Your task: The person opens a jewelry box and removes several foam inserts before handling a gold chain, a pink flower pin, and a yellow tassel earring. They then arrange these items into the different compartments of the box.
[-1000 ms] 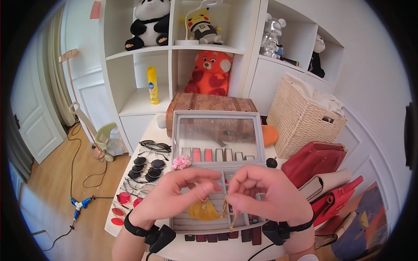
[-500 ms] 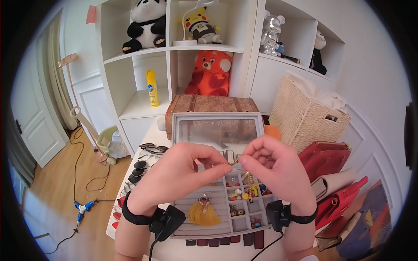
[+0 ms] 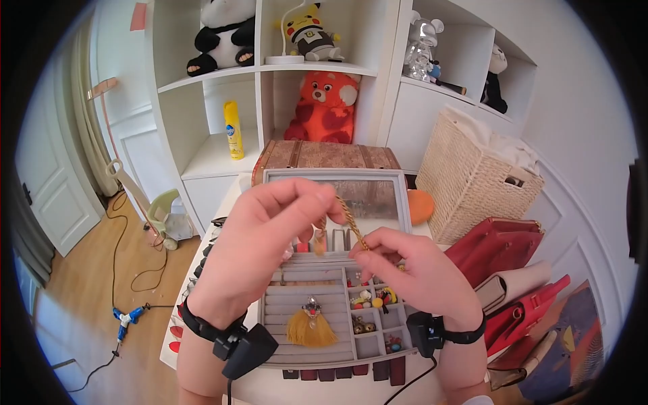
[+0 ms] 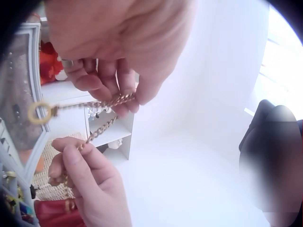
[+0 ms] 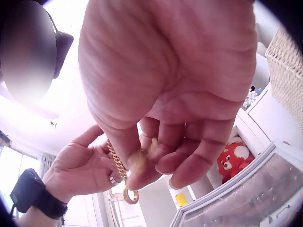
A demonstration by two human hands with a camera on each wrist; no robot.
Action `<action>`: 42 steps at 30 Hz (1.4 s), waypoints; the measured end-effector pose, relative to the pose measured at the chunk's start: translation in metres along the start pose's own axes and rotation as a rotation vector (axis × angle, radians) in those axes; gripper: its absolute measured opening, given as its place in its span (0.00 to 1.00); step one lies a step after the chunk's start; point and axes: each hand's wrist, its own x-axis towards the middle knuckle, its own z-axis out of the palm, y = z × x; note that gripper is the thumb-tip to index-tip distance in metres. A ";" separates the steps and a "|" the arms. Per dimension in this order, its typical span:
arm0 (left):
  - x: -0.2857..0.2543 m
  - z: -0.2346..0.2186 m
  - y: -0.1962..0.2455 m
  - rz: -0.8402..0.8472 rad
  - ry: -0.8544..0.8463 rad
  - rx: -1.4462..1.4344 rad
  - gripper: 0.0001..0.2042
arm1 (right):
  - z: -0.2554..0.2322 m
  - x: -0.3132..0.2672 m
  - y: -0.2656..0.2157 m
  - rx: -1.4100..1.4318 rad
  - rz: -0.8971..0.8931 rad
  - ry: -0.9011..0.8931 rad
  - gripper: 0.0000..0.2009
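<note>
The room is brightly lit; in the left wrist view, the wall (image 4: 203, 85) is washed out beside a glaring window (image 4: 286, 61). The chain (image 5: 117, 161) is partly blurred in the right wrist view. Picture edges are bowed and darkened.

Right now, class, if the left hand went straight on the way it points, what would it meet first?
Beyond the gold chain it pinches, the left hand would probably meet the raised lid; depth is unclear, so it might pass over.
</note>
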 end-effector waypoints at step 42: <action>0.003 0.032 -0.040 0.183 0.025 0.634 0.09 | -0.027 -0.019 0.004 -0.571 -0.277 0.229 0.06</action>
